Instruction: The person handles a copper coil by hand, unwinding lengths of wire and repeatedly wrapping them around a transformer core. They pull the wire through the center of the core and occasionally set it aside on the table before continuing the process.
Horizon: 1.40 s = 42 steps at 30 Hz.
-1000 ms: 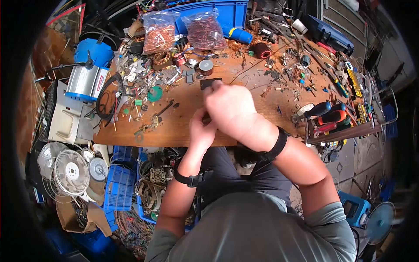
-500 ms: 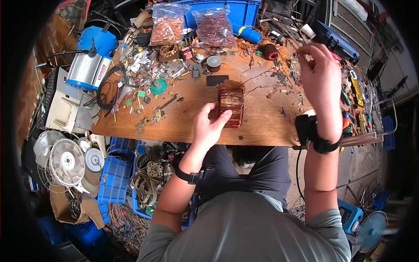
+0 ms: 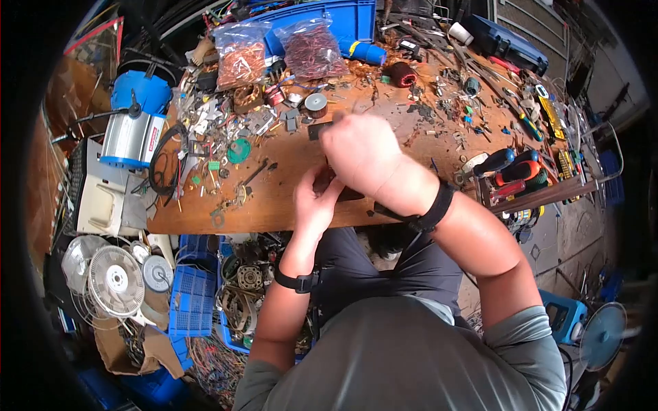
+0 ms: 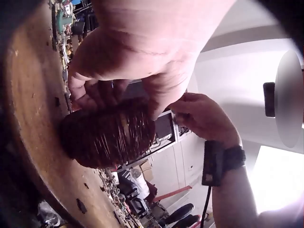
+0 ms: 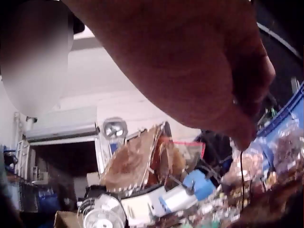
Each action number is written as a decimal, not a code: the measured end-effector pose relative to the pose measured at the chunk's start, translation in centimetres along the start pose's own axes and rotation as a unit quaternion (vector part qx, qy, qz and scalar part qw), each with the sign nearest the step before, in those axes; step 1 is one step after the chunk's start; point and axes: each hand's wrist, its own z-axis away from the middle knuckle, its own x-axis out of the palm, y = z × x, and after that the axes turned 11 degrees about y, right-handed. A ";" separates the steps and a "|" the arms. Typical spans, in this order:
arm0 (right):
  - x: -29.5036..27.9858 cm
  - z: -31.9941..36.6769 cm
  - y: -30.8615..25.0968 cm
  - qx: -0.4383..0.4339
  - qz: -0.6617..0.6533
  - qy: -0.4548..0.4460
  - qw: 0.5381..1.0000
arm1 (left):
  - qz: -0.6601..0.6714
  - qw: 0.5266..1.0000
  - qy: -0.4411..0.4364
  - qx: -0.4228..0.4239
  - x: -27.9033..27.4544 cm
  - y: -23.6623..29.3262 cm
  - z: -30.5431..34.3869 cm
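Observation:
My left hand (image 3: 315, 205) grips a wound copper wire coil (image 4: 111, 137) near the front of the wooden table (image 3: 267, 198). In the left wrist view its thumb and fingers lie round one end of the dark red-brown windings. Crossing in front of the coil, my right hand (image 3: 363, 154) hides most of it in the head view. The right wrist view has a thin dark wire (image 5: 242, 175) hanging down from the pinched fingertips of that hand. A flat dark block (image 3: 318, 131) lies just beyond the hands.
Behind the hands are a spool (image 3: 316, 104), bags of copper scrap (image 3: 241, 55) and a blue crate (image 3: 356, 17). Small parts litter the table's left side. Screwdrivers (image 3: 517, 171) stand in a rack at the right edge. A blue-and-silver machine (image 3: 133, 130) stands at left.
Half a second ago my right hand was raised out to the right, leaving the coil in plain sight. Now it is back over the coil. My left hand has kept its hold.

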 end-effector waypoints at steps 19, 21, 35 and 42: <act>1.2 1.8 -2.1 0.017 -0.016 0.066 0.998 | -0.089 0.996 0.017 -0.013 -0.6 -0.9 -0.5; 2.9 1.3 -1.7 0.031 -0.005 0.068 0.997 | -0.075 0.997 0.014 -0.014 -0.5 -0.5 -0.2; -8.8 2.9 11.2 0.197 -0.203 0.457 0.843 | -0.016 1.000 -0.003 0.005 0.1 0.0 -0.3; -0.8 4.0 13.6 0.247 0.107 0.332 0.904 | 0.008 1.000 -0.009 -0.020 0.4 0.4 0.2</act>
